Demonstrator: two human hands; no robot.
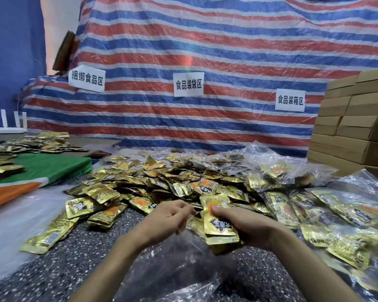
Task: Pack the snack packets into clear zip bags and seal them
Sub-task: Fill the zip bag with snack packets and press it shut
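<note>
Two hands meet low in the view, just in front of a heap of gold snack packets. The right hand grips a small stack of packets from below, fingers curled under it and the thumb pressed on the orange print of the top packet. The left hand sits just beside the stack's left edge with its fingers curled inward, tips close to the thumb. Whether they pinch anything cannot be told.

Under the stack and between the forearms, an empty clear bag lies crumpled on the speckled floor. Loose packets spread from the heap to the left. To the right, clear bags already filled with packets lie overlapping each other.

Further out, a green and orange cloth lies at the left and stacked cardboard boxes stand at the right. A red, white and blue striped tarp hangs behind, carrying three white paper signs.
</note>
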